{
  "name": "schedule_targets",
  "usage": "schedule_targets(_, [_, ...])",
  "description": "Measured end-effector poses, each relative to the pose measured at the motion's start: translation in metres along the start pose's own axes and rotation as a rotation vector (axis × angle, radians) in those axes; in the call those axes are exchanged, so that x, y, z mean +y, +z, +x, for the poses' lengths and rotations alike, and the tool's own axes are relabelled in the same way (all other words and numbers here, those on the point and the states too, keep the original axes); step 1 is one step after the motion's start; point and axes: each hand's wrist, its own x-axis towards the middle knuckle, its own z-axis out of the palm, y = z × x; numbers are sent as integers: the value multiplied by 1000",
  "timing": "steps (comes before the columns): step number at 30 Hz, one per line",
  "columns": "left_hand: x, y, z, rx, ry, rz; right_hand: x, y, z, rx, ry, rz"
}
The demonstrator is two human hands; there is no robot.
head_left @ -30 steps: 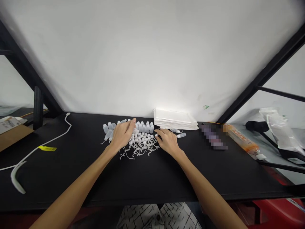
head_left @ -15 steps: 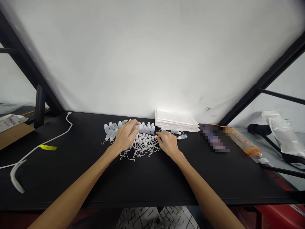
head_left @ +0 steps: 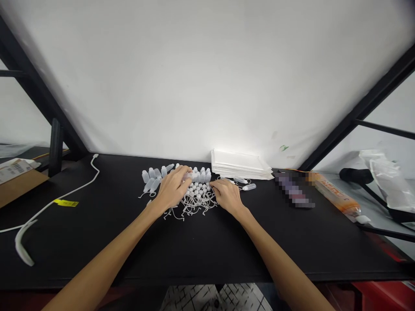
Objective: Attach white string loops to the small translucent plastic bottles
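Left hand: closed grip, fingers curled round 1 small white plastic bottle. Right hand: fingertips down at edge of cap pile; grip unclear, any held item too small to tell. Pile of tethered white caps, roughly 30, between both hands. Behind pile: about 18 loose bottles, lying in rows. Right of pile: 2 lying bottles, 1 stack of white sheets. Under pile: 1 black table.
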Motion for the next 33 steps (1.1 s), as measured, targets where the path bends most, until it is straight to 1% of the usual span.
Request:
schedule_targets(2, [0, 1, 0, -10, 6, -10, 0, -3, 0, 49, 7, 39])
schedule_targets(4, [2, 3, 0, -37, 5, -69, -2, -9, -1, 141, 49, 111])
schedule_targets(5, [3, 4, 0, -72, -9, -132, -3, -13, -1, 190, 73, 174])
schedule_targets(7, [5, 5, -1, -191, -55, -326, -7, -20, -1, 265, 106, 355])
schedule_targets(9, [8, 7, -2, -331, -98, -535, -14, -26, -2, 284, 100, 557])
schedule_targets(10, [9, 7, -2, -381, -113, -611, -17, -28, -2, 278, 85, 636])
schedule_targets(11, [9, 8, -3, -412, -123, -659, -20, -29, -3, 269, 68, 690])
schedule_targets(13, [10, 8, -4, -433, -128, -684, -26, -28, -3, 265, 40, 729])
schedule_targets(18, [11, 8, -5, -414, -85, -645, -29, -25, -5, 320, 8, 668])
schedule_targets(22, [15, 8, -4, -403, -87, -641, -28, -26, -6, 370, -38, 539])
schedule_targets(25, [19, 10, -4, -408, -108, -730, -28, -25, -6, 458, -68, 399])
schedule_targets(28, [23, 13, -5, -422, -150, -840, -27, -22, -4, 535, -70, 252])
schedule_targets(33, [25, 15, -5, -439, -187, -910, -27, -18, -2, 593, -61, 129])
